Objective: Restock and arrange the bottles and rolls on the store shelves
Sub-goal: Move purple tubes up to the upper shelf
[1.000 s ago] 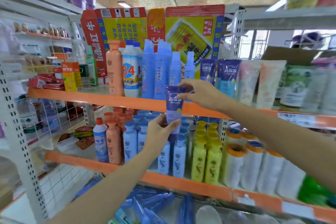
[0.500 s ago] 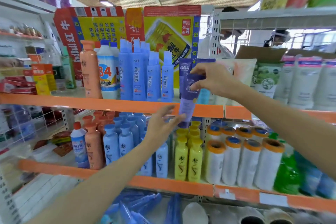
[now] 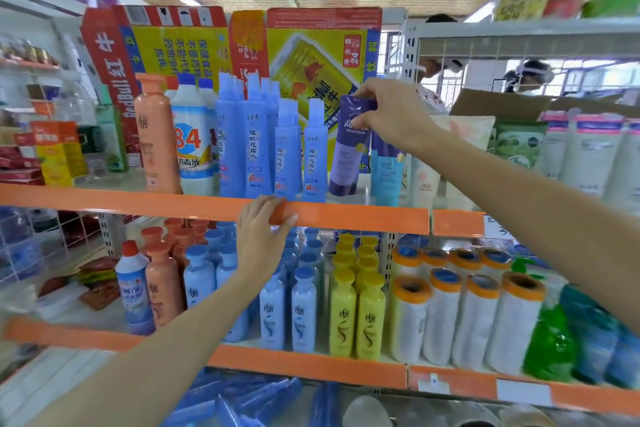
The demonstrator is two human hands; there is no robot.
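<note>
purple tube (image 3: pixel 348 149): glossy plastic | shelf edge (image 3: pixel 346 217): smooth orange | rolls (image 3: pixel 474 315): filmy plastic

purple tube's (image 3: pixel 348 152) top hidden by right hand (image 3: pixel 391 111), green bottle (image 3: pixel 549 343) blurred, both forearms cut off
</note>
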